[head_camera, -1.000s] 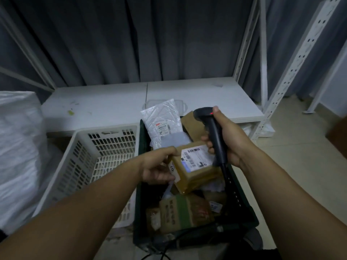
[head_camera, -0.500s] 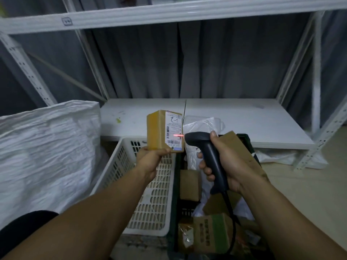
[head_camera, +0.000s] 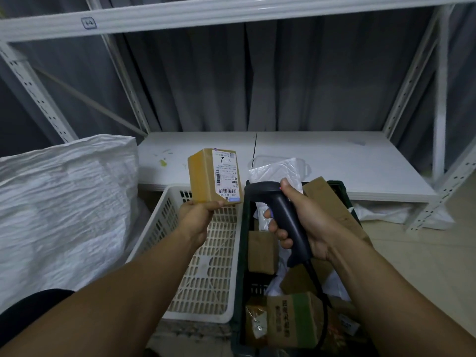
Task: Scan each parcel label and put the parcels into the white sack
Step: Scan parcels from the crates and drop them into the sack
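- Forearms [head_camera: 128, 305], two, entering from the bottom edge with the elbows cut off; the right one covers part of the dark green crate [head_camera: 242, 253].
- Contents of that crate: at least four brown cardboard boxes [head_camera: 262, 251] among white plastic bags [head_camera: 278, 168]; lower layers are hidden and the print is too dim to read.
- One black scanner [head_camera: 283, 217], its handle wrapped by the curled fingers of the right hand [head_camera: 306, 228], thumb on the head beside a small red glint; the cable drops into the crate's shadow.
- One brown parcel [head_camera: 203, 176], upright, its lower end gripped between thumb and fingers of the left hand [head_camera: 197, 215]; the fingertips are hidden behind it. It hangs above the far rim of the single white basket [head_camera: 206, 266], just left of the scanner head and apart from it.
- One label [head_camera: 226, 176] on the parcel's right face: barcodes visible, fine print illegible.
- Change: a second ago the parcel lay low over the crate. Half a second ago a red scan line crossed the label's edge. The parcel now stands slightly farther left, with the label turned more toward the viewer.
- One white sack [head_camera: 64, 202], left of the basket, cut off by the frame edge, mouth not discernible; the parcel is outside it.
- One white shelf board [head_camera: 334, 163] behind, then rack uprights [head_camera: 401, 99] and a grey curtain [head_camera: 257, 86].
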